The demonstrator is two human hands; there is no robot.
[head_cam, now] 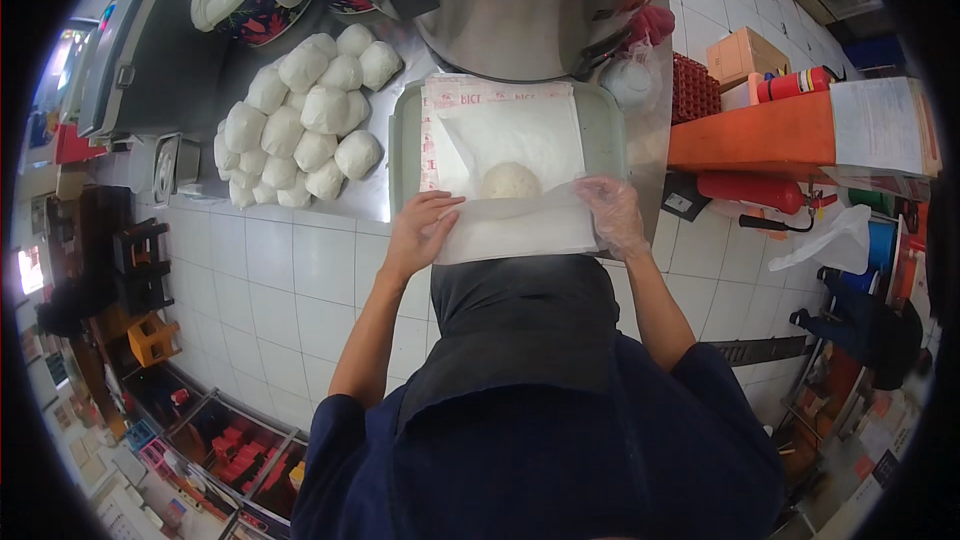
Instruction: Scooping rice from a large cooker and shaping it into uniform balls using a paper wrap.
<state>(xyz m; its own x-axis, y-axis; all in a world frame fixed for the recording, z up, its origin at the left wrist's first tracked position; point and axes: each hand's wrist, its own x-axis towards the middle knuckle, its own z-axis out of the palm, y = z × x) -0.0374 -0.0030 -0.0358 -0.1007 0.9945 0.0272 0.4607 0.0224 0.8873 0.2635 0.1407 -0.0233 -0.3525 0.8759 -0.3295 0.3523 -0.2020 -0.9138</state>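
Observation:
A rounded mound of cooked rice (511, 180) sits on a sheet of white wrapping paper (517, 131). The near part of the sheet is lifted by both hands and reaches the front of the mound. My left hand (421, 229) is bare and pinches its left corner. On the other side, my right hand (615, 216), in a clear plastic glove, grips the right corner. Beneath lies a stack of printed paper (430, 120) on a grey-green tray (604, 116). Left of the tray, several white paper-wrapped bundles (300, 124) are piled on the steel table (379, 191).
A large steel rice cooker (517, 22) with rice inside stands behind the tray. A plastic-wrapped bowl (628, 82) is at its right. Patterned pots (262, 19) stand at the back left. Fire extinguishers (750, 192) and an orange counter (750, 131) are at right, with a person (877, 330) farther off.

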